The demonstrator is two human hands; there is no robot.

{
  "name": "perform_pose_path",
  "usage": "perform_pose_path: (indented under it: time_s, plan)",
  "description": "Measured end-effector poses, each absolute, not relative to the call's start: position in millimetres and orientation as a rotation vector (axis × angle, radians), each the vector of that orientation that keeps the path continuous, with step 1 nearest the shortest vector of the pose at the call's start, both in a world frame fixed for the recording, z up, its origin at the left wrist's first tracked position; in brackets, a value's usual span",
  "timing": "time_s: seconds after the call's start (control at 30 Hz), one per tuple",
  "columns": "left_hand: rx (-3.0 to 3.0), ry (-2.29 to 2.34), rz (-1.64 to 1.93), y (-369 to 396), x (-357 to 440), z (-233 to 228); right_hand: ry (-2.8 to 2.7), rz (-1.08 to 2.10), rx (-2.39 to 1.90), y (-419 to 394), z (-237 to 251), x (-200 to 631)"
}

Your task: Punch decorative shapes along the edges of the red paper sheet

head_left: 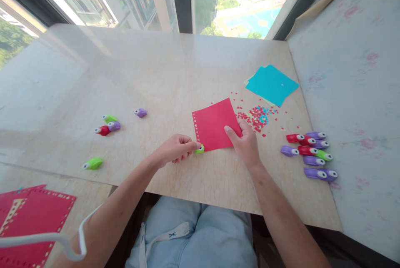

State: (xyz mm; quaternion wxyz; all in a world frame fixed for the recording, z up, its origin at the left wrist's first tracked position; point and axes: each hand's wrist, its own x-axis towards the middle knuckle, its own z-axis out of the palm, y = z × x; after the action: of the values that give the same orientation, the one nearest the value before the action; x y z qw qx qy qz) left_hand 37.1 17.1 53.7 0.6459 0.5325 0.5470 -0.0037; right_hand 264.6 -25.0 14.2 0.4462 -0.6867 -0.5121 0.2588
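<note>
Right hand [246,141]: pinching thin red paper sheet [215,124], left edge perforated, over marbled tabletop [168,80] | Left hand [181,147]: gripping green craft punch [200,149] at sheet's lower-left corner | Confetti [258,118]: beside sheet's right edge | Room: leftward, to glossy purple punch [141,113]

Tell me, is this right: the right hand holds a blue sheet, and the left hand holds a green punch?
Not quite: the head view shows the right hand holding a red sheet. The left hand does hold a green punch.
</note>
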Motion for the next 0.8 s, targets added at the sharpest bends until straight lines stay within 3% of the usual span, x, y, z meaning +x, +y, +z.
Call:
perform_pose_path:
  time_s: [0.8]
  plan:
    - [1.096,1.275,0.105,19.6,47.2,50.1,-1.261,0.629,-1.684,-22.9,5.8,267.2]
